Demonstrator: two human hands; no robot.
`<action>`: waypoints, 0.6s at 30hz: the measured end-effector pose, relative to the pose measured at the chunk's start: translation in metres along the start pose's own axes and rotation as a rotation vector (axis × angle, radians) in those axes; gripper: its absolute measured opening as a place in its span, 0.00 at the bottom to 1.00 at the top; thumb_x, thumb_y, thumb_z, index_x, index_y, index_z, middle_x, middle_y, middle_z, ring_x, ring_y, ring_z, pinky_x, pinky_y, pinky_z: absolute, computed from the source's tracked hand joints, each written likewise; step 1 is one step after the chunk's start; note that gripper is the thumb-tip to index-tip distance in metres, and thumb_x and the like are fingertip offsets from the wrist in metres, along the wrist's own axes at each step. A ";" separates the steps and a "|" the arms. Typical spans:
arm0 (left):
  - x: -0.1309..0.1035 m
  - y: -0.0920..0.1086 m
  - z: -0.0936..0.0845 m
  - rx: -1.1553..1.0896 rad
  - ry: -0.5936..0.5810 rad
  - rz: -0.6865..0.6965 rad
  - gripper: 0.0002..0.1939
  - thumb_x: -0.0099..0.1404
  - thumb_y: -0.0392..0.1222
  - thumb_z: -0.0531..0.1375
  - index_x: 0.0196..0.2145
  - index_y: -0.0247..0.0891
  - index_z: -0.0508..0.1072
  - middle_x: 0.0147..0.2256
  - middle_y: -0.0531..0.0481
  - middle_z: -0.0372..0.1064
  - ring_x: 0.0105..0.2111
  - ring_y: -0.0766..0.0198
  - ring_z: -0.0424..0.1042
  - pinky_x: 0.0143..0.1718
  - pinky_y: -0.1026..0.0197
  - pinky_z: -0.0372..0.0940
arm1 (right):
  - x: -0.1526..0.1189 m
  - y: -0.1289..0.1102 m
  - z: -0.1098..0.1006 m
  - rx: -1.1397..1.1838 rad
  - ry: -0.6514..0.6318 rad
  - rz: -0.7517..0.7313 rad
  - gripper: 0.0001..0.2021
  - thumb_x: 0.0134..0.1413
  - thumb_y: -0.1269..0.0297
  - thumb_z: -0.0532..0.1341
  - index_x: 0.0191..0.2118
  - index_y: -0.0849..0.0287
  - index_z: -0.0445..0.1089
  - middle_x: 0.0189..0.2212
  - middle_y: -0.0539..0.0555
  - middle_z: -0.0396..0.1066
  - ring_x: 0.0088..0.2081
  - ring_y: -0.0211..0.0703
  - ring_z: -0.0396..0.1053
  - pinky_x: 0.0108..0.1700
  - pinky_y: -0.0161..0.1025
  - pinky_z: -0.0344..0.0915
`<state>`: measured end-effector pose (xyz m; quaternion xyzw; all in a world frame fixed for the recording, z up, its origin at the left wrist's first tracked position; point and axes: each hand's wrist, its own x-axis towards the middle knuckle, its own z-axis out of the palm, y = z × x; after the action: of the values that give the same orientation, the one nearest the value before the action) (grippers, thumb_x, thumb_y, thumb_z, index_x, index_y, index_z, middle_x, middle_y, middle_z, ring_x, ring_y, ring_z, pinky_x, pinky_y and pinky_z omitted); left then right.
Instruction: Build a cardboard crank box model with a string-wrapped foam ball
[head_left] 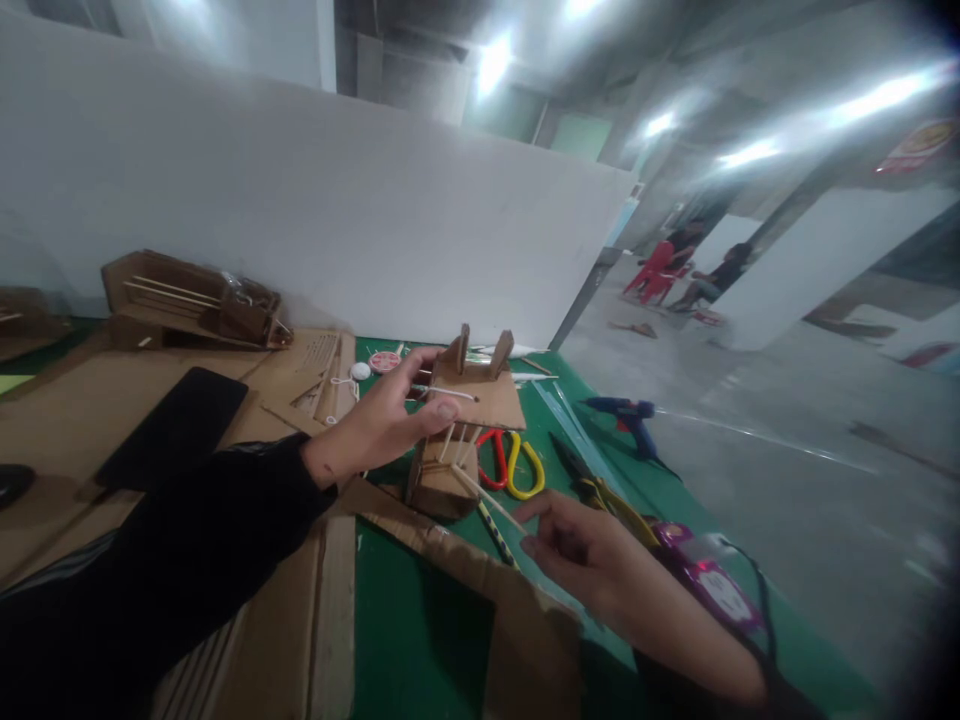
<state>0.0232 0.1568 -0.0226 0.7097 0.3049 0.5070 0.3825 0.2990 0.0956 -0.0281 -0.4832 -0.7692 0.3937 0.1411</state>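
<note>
My left hand grips the left side of a small cardboard model, its thumb over the top panel. Two upright cardboard tabs stand at the model's far end, and a white string crosses the panel. Thin sticks show between that panel and a cardboard block at the near end. Between finger and thumb, my right hand pinches a thin wooden stick, whose far tip reaches the near end of the model. Red and yellow scissor handles lie just to the model's right.
Pliers, a purple box and a blue glue gun lie along the table's right side. A black phone-like slab rests on cardboard sheets at left. Behind it sits another cardboard model, against a white partition.
</note>
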 end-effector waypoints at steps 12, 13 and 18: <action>-0.001 0.000 -0.001 0.019 0.004 0.006 0.31 0.64 0.60 0.57 0.58 0.42 0.58 0.52 0.40 0.66 0.50 0.50 0.67 0.49 0.50 0.63 | -0.001 -0.007 0.000 -0.023 -0.021 -0.005 0.16 0.65 0.53 0.51 0.43 0.59 0.69 0.24 0.47 0.58 0.26 0.37 0.52 0.28 0.35 0.50; -0.002 0.000 -0.001 0.020 0.002 0.003 0.31 0.64 0.60 0.57 0.58 0.42 0.58 0.52 0.40 0.66 0.50 0.50 0.67 0.49 0.50 0.63 | -0.002 -0.008 0.000 -0.033 -0.020 -0.005 0.16 0.65 0.53 0.51 0.42 0.59 0.70 0.24 0.47 0.58 0.26 0.37 0.52 0.28 0.35 0.50; -0.001 -0.001 -0.001 0.037 0.004 0.005 0.31 0.64 0.61 0.57 0.59 0.42 0.57 0.51 0.40 0.66 0.49 0.50 0.68 0.49 0.48 0.63 | -0.004 -0.005 0.001 -0.030 -0.009 -0.020 0.16 0.65 0.54 0.52 0.41 0.59 0.70 0.25 0.47 0.59 0.27 0.37 0.53 0.29 0.35 0.51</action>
<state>0.0215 0.1573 -0.0240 0.7164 0.3133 0.5037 0.3674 0.2969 0.0908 -0.0244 -0.4759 -0.7804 0.3829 0.1341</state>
